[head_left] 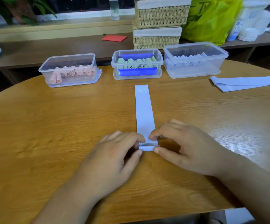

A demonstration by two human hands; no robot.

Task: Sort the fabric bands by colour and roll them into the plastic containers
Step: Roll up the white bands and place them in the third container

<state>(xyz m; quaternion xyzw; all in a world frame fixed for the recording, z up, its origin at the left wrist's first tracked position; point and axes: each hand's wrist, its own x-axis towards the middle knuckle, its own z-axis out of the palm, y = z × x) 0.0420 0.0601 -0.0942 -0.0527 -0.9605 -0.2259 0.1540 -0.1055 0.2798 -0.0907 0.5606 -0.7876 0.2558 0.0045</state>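
A pale blue fabric band [144, 110] marked "20 LB" lies straight on the wooden table [50, 126], running away from me. Its near end is folded over into a small first turn. My left hand [113, 157] pinches that turn from the left and my right hand [184, 146] pinches it from the right, thumbs under, fingertips on top. Three clear plastic containers stand at the far edge: the left one [69, 70] holds pink rolls, the middle one [137, 63] green rolls, the right one [195, 60] pale blue rolls.
More pale blue bands [247, 82] lie flat at the right of the table. Behind the table, a bench carries two stacked wicker baskets [160, 23], a yellow-green bag [212, 20], a red card [114, 38] and a bottle [114, 8].
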